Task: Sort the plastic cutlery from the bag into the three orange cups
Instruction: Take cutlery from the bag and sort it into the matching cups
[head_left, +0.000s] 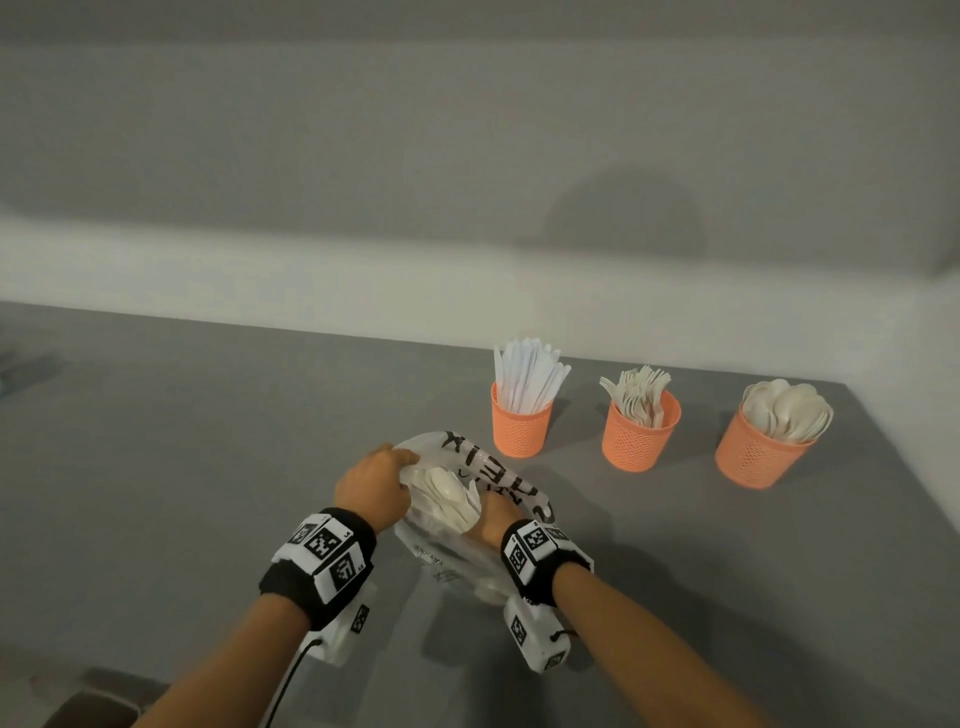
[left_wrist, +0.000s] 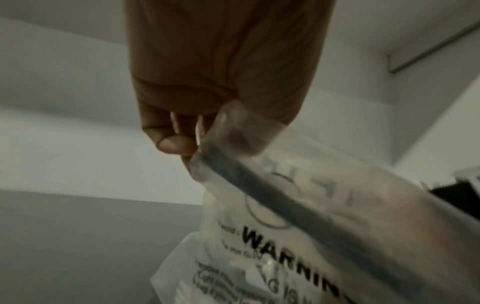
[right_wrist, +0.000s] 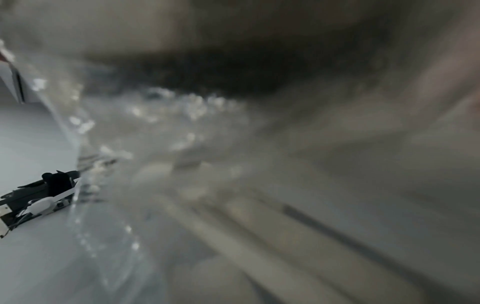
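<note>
Your left hand (head_left: 371, 486) pinches the bag (head_left: 483, 467) rim; right hand (head_left: 496, 514) reaches inside, grip unseen. Next: lift spoons (head_left: 447, 493) out, to the rightmost cup (head_left: 753, 457).

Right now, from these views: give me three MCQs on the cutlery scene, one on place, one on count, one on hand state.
1. Which orange cup holds spoons?
A. left B. middle C. right
2. How many orange cups are there?
A. two B. three C. four
3. What is the left hand doing?
A. resting flat B. gripping the bag's edge C. holding a fork

Answers:
1 C: rounded bowls fill the right cup; the left cup holds knives, the middle cup forks.
2 B: three stand in a row.
3 B: the left hand pinches the bag at its rim; the right hand reaches inside.
</note>
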